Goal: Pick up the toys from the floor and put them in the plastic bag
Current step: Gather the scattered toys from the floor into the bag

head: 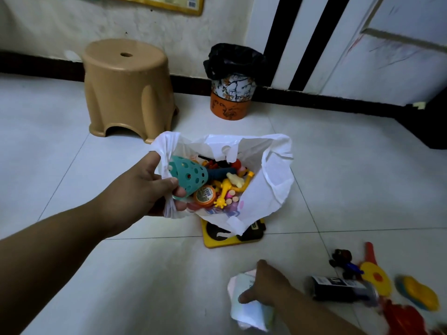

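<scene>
A white plastic bag [273, 175] stands open on the floor tiles, with several toys inside: a teal perforated scoop [187, 175], a yellow rubber figure [227, 189] and an orange round tin [205, 196]. My left hand [147, 184] grips the bag's left rim and touches the teal scoop. My right hand [262, 285] is low at the front, closed on a crumpled white paper packet [249, 310]. More toys lie on the floor at the right: a dark figure [343, 261], a black box [338, 287], a yellow and red paddle [375, 274], a yellow and blue piece [419, 296] and a red toy [404, 320].
A yellow and black board [222, 235] lies partly under the bag. A tan plastic stool [125, 88] stands at the back left. A patterned bin [231, 93] with a black liner is against the wall. A white door [387, 52] is at the right.
</scene>
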The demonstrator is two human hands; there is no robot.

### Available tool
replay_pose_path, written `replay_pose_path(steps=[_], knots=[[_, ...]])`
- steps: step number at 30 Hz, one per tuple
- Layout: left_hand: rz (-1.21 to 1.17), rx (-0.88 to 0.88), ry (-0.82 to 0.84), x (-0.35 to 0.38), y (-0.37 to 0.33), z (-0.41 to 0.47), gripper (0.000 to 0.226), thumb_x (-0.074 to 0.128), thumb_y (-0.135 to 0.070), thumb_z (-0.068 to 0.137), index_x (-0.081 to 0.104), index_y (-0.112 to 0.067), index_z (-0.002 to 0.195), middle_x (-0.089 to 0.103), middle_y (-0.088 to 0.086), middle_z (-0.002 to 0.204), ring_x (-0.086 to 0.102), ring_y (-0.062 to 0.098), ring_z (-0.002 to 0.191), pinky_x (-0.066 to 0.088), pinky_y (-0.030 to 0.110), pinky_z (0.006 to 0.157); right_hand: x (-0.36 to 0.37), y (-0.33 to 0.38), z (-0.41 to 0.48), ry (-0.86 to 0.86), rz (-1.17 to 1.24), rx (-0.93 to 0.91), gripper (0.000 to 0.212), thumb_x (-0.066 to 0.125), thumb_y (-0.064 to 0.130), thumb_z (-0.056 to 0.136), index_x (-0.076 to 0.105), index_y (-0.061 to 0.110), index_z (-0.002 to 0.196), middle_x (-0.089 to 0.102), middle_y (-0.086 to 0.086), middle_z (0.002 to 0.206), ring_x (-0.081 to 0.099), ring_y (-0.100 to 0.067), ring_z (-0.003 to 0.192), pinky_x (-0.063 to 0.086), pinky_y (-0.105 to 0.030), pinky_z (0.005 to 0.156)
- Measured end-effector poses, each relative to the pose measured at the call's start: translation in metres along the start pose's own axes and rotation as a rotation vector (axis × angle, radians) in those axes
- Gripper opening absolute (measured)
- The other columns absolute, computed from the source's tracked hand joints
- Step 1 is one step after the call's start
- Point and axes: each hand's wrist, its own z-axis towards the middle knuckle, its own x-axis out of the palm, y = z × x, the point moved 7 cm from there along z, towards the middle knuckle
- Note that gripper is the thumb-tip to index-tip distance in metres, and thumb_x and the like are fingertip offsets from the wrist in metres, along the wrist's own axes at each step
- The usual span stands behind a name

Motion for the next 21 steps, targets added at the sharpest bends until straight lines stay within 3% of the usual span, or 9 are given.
replay_pose_path(steps=[2,4,6,8,9,12,15,18,21], knots=[[-0.003,0.001,-0.003,0.001,0.0,0.001,0.015,0.053,-0.014,0.094,0.052,-0.026,0.103,0.075,0.01,0.086,0.074,0.032,0.076,0.059,0.05,0.076,-0.012,0.011,-0.009,0.001,-0.023,-0.067,0.07,0.077,0.047,0.071,0.045,0.013,0.125,0.052,-0.008,0.133,0.051,-0.023,0.121,0.043,-0.028,0.091],[-0.001,0.002,0.006,0.003,0.0,0.002,0.018,0.054,-0.014,0.094,0.052,-0.03,0.1,0.075,0.009,0.087,0.074,0.031,0.077,0.059,0.051,0.077,-0.028,0.026,-0.02,0.095,0.055,-0.14,0.051,0.072,0.04,0.079,0.048,0.018,0.119,0.055,-0.008,0.125,0.056,-0.024,0.115,0.048,-0.028,0.081],[-0.008,0.002,0.029,0.006,-0.001,0.003,0.02,0.053,-0.014,0.094,0.052,-0.033,0.101,0.076,0.007,0.088,0.074,0.03,0.078,0.059,0.05,0.077,-0.054,0.045,-0.04,0.212,0.279,-0.219,0.037,0.07,0.034,0.083,0.05,0.021,0.111,0.059,-0.006,0.113,0.062,-0.025,0.104,0.053,-0.031,0.071],[-0.012,0.011,0.049,0.008,-0.002,0.003,0.023,0.053,-0.013,0.094,0.052,-0.032,0.107,0.075,0.008,0.091,0.074,0.029,0.079,0.059,0.05,0.077,-0.088,0.066,-0.062,0.273,0.529,-0.291,0.039,0.069,0.028,0.084,0.055,0.014,0.118,0.064,-0.009,0.113,0.064,-0.025,0.098,0.056,-0.036,0.075],[-0.014,0.014,0.051,0.008,-0.003,0.003,0.023,0.053,-0.013,0.094,0.052,-0.031,0.108,0.074,0.009,0.093,0.075,0.028,0.078,0.06,0.049,0.076,-0.106,0.076,-0.072,0.274,0.678,-0.323,0.038,0.067,0.023,0.084,0.056,0.011,0.119,0.066,-0.011,0.112,0.065,-0.026,0.096,0.055,-0.038,0.076],[-0.059,0.009,0.047,0.005,-0.004,0.001,0.022,0.051,-0.01,0.095,0.052,-0.027,0.109,0.072,0.01,0.097,0.075,0.026,0.075,0.062,0.042,0.069,-0.149,0.099,-0.083,0.13,1.09,-0.387,0.007,0.058,0.011,0.091,0.065,0.012,0.091,0.071,-0.009,0.092,0.067,-0.024,0.079,0.053,-0.036,0.067],[-0.065,0.003,0.031,-0.002,-0.001,0.001,0.021,0.05,-0.01,0.095,0.052,-0.022,0.113,0.074,0.011,0.09,0.074,0.03,0.075,0.061,0.045,0.071,-0.157,0.113,-0.061,-0.038,1.296,-0.221,0.012,0.053,0.011,0.092,0.06,0.009,0.101,0.066,-0.013,0.095,0.063,-0.027,0.077,0.052,-0.032,0.054],[-0.056,0.0,0.016,-0.009,0.0,0.001,0.019,0.05,-0.011,0.095,0.052,-0.02,0.112,0.073,0.015,0.086,0.073,0.033,0.076,0.058,0.051,0.079,-0.145,0.134,-0.023,-0.086,1.487,-0.062,0.022,0.046,0.005,0.093,0.055,0.008,0.113,0.061,-0.016,0.107,0.06,-0.027,0.078,0.047,-0.033,0.053],[-0.056,-0.019,0.012,-0.011,0.002,0.0,0.015,0.05,-0.009,0.096,0.052,-0.02,0.105,0.072,0.012,0.079,0.073,0.032,0.074,0.059,0.051,0.078,-0.143,0.157,0.005,-0.162,1.606,-0.1,0.034,0.044,0.008,0.096,0.049,0.007,0.13,0.059,-0.013,0.12,0.064,-0.024,0.084,0.05,-0.029,0.055]])
